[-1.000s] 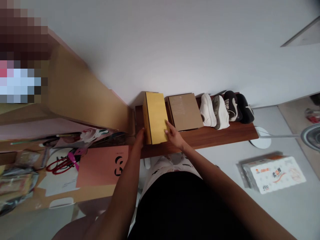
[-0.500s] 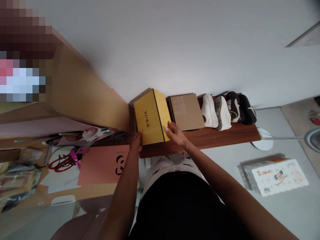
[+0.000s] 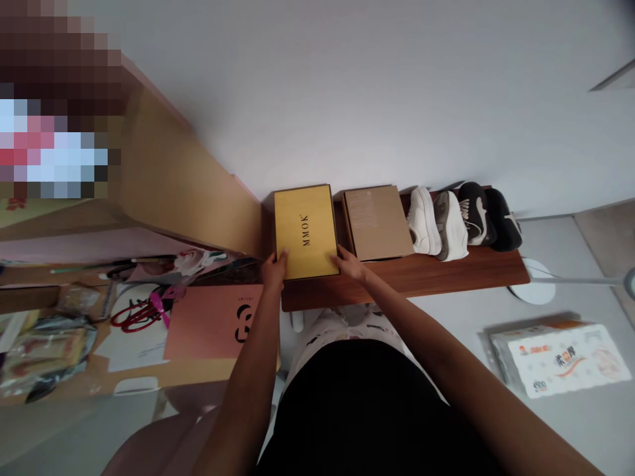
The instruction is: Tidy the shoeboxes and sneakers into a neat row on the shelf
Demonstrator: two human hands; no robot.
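Though wide apart, left hand [image 3: 274, 272] and right hand [image 3: 348, 264] both holding the yellow MMOK box [image 3: 305, 231]

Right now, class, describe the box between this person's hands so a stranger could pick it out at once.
On the dark wooden shelf by the white wall, past the row of sneakers, lies a yellow box. Unlike the brown cardboard box beside it, it bears black MMOK lettering and sits between the left hand and right hand.
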